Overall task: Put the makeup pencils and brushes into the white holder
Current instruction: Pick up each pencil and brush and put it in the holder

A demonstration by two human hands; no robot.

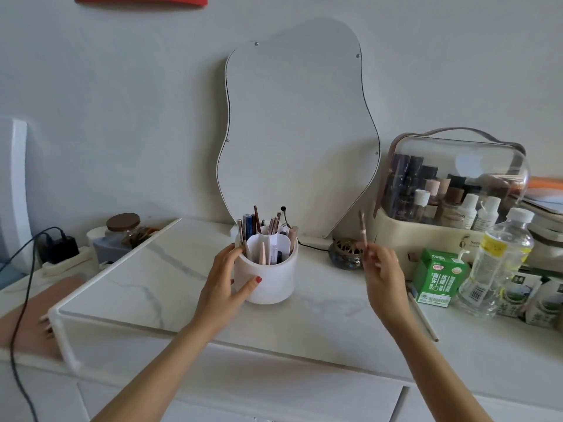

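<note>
The left hand (227, 280) wraps around the round white plastic holder (269, 278) on the white marble table (320, 312). The right hand (384, 277) pinches a thin pinkish makeup pencil (364, 236), held upright, off to the holder's right side.

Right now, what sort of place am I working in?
Most likely a dressing table in a bedroom: a wavy-edged mirror leans on the wall, a clear-lidded cosmetics case holds bottles, and a white holder stands filled with makeup pencils and brushes.

A wavy mirror (300, 129) leans on the wall beside a clear-lidded cosmetics case (451, 190).
</note>
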